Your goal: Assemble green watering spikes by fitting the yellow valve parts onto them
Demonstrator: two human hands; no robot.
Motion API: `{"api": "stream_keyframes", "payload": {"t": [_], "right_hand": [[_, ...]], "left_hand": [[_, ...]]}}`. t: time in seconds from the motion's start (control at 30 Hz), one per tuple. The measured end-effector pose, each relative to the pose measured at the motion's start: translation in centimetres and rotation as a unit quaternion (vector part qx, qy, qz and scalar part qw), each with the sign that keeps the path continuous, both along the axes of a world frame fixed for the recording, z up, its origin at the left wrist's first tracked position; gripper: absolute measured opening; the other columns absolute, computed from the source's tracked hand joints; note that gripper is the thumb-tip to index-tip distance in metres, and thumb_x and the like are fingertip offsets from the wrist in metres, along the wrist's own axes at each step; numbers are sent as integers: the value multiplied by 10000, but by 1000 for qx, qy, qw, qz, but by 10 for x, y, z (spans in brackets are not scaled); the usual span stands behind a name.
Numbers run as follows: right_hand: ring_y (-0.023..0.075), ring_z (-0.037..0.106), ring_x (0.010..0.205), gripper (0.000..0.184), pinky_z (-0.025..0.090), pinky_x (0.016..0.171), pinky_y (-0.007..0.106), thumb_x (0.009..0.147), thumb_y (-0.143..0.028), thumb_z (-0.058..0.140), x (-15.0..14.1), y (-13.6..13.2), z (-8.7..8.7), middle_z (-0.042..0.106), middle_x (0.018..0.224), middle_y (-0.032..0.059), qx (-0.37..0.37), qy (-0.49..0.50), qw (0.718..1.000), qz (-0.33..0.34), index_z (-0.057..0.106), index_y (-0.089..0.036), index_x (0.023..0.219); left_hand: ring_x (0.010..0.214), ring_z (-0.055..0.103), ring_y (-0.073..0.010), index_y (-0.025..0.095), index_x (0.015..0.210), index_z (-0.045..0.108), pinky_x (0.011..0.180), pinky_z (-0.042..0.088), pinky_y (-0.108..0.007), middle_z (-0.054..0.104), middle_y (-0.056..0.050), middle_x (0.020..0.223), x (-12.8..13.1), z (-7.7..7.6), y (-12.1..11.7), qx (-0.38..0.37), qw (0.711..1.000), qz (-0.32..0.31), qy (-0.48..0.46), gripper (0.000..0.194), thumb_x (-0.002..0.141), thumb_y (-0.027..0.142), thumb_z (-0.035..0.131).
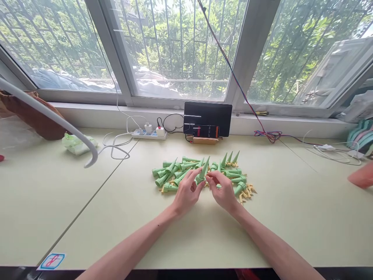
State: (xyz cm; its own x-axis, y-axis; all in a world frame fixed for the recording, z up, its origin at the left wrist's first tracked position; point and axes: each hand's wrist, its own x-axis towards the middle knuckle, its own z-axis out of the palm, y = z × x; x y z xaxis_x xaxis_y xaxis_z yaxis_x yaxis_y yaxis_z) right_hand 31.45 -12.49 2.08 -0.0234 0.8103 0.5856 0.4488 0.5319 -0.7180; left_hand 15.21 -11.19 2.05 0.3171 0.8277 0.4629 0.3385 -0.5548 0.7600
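My left hand (188,190) grips a green plastic watering spike (204,169) near its wide collar, its pointed end up and leaning slightly right. Close against the spike's right side, my right hand (223,188) is closed in a pinch. What those fingertips hold is too small to make out. Around both hands lies a pile of similar green spikes (171,168), most on their sides. Several stand point up at the back right (230,157). Small yellow plastic pieces (249,191) are heaped right of my right hand, and a few show beneath the spikes.
Behind the pile, a phone (206,131) leans on a black tablet-like panel (208,111). A power strip (150,134) with plugs and cables sits by the window sill. Left are a green-white packet (78,144) and a curved white tube (58,118). Bundled wires (268,135) lie right.
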Motion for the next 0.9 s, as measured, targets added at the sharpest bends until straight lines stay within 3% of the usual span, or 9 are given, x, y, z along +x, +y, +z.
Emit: {"api": "stream_keyframes", "payload": {"t": [0.43,0.9], "right_hand": [[148,562,617,173,497,600,285,985,-303,482,2,1,1,627,807,41,-6,7,1000,3,613,-202,936],[150,566,623,155,503,612,291,982,-298,491,3,2,-2,626,818,41,-5,5,1000,1,610,-205,947]], "left_hand": [[507,498,-49,232,1350,482,494,482,-225,585,-94,1137,0,0,0,-28,1000,0,-2,424,956,384,517],[464,414,-36,215,1324,502,462,467,-216,605,-83,1069,-1,-4,3,-43,999,1,-23,441,933,415,541]]}}
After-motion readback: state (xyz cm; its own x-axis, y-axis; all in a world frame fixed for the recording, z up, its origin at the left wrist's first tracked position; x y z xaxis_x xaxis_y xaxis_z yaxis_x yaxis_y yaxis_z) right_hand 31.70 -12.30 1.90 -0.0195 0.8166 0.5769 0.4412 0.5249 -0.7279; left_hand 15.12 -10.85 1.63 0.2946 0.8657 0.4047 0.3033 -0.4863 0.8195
